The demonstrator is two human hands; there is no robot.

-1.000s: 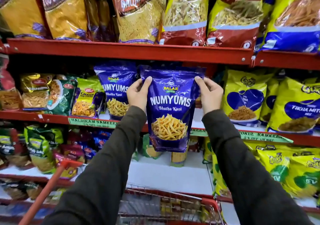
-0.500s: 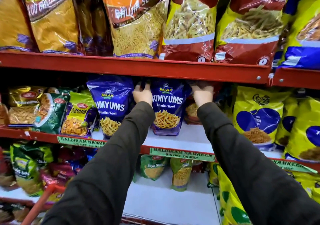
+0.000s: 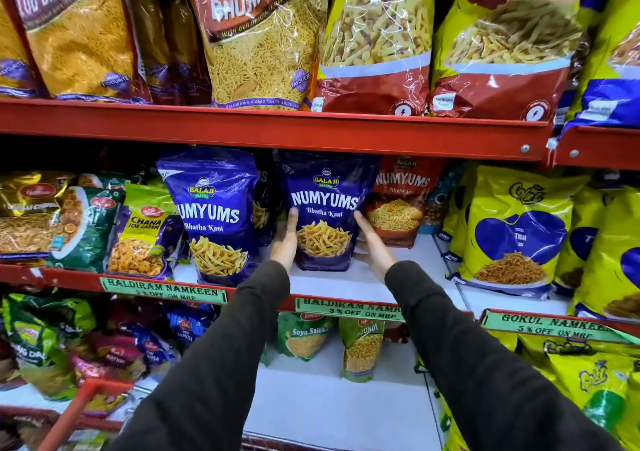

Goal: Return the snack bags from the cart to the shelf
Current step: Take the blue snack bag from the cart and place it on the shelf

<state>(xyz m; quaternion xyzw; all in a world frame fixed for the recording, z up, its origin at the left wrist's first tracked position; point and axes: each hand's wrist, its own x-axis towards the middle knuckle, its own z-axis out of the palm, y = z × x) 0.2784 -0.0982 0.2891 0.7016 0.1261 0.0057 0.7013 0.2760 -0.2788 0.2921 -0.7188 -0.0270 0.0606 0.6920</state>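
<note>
Hands: left (image 3: 284, 242), right (image 3: 372, 246) flat, flanking upright Numyums bag (image 3: 323, 215) | cart (image 3: 79, 412) mostly cropped

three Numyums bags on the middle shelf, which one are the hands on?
The middle blue Numyums bag: left hand and right hand flank its lower sides. The blue one to its left and the red one stand untouched.
</note>
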